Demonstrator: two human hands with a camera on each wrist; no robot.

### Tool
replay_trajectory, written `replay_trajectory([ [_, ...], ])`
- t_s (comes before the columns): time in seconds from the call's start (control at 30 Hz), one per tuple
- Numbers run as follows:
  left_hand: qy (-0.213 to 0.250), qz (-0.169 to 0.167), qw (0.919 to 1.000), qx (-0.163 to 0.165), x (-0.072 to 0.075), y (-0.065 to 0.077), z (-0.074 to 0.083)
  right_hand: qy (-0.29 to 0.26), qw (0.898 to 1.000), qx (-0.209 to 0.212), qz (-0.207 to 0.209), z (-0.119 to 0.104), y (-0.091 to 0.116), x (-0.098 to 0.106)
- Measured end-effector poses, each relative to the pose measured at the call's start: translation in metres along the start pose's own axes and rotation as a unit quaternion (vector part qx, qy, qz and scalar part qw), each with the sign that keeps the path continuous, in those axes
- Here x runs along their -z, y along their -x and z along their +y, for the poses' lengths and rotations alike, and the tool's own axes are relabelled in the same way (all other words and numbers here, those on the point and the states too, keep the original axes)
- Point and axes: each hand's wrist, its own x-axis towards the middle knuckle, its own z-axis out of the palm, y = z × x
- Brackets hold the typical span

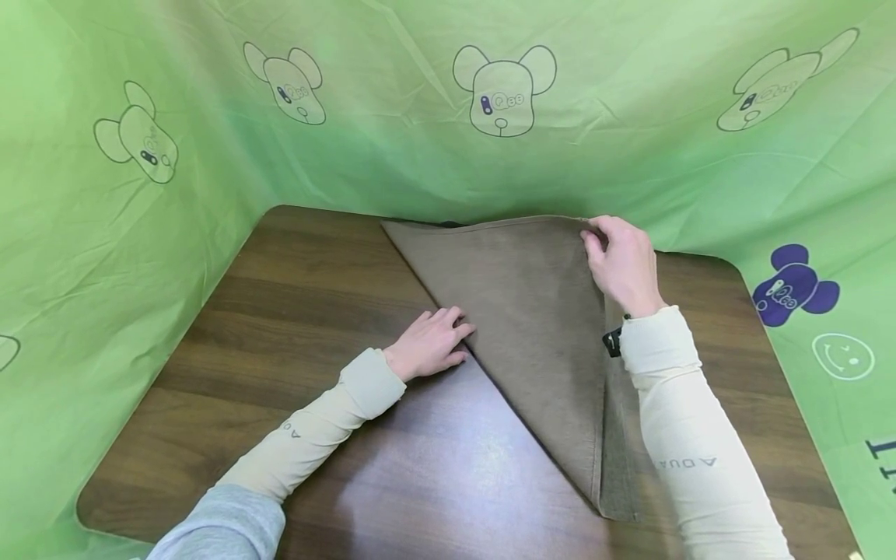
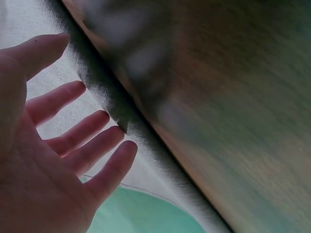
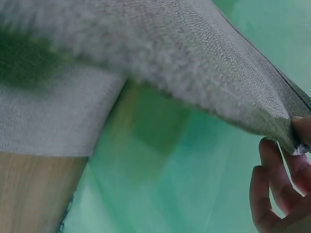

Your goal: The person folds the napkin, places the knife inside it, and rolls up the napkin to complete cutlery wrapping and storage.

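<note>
Near the far edge of the tabletop (image 1: pixel 294 295), the right hand (image 1: pixel 623 260) pinched a folded brown cloth (image 1: pixel 518 303); the left hand (image 1: pixel 428 344) — loosely spread — apparently touched it.

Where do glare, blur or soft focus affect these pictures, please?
Head view: white glare pools on the wooden tabletop, beside the brown cloth; left wrist view: the tabletop's upper right is dark and blurred; right wrist view: the cloth blurs at upper left.
</note>
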Motion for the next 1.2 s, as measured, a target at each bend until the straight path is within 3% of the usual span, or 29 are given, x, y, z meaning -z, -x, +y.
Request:
replay_trajectory([
  [0.97, -0.003, -0.038, 0.9993, 0.003, -0.001, -0.013, 0.009, 0.001, 0.999, -0.032, 0.013, 0.014, -0.024, 0.008],
  [1.2, -0.001, -0.054, 0.9986, 0.002, -0.001, -0.015, 0.013, 0.011, 0.998, -0.056, 0.022, 0.015, -0.025, 0.008],
])
